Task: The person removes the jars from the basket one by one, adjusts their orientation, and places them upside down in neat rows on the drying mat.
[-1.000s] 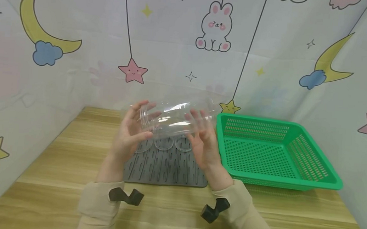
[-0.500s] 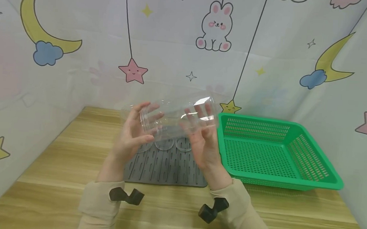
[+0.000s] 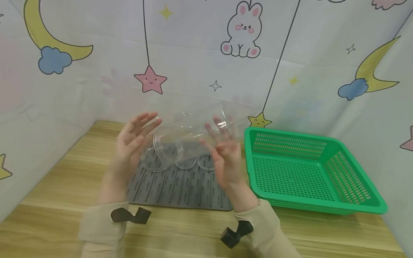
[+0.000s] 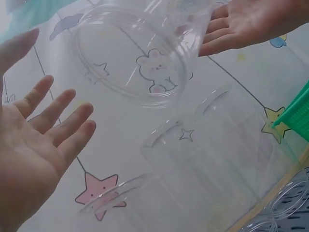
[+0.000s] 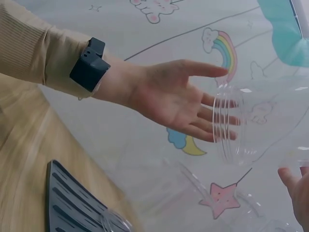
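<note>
A clear plastic jar (image 3: 195, 132) is held tilted above the grey mat, its wide threaded mouth towards the left hand. The right hand (image 3: 228, 162) grips it near the base end, its fingers showing through the clear wall. Beside the mouth, the left hand (image 3: 130, 143) has its fingers spread and holds nothing. In the left wrist view, the left hand (image 4: 38, 150) is apart from the jar's mouth (image 4: 133, 58). From the right wrist, the left hand (image 5: 169, 96) appears partly behind the jar's threaded neck (image 5: 229, 123).
Three more clear jars stand on the grey ridged mat (image 3: 184, 189); their rounds show below the held jar. To the right is a green perforated basket (image 3: 259, 196) on the wooden table (image 3: 184, 239). A patterned cloth (image 3: 197, 56) hangs behind.
The left hand has let go of the jar's mouth end and moved left, fingers spread. The jar stays with the right hand, its mouth end now slightly lower and nearer.
</note>
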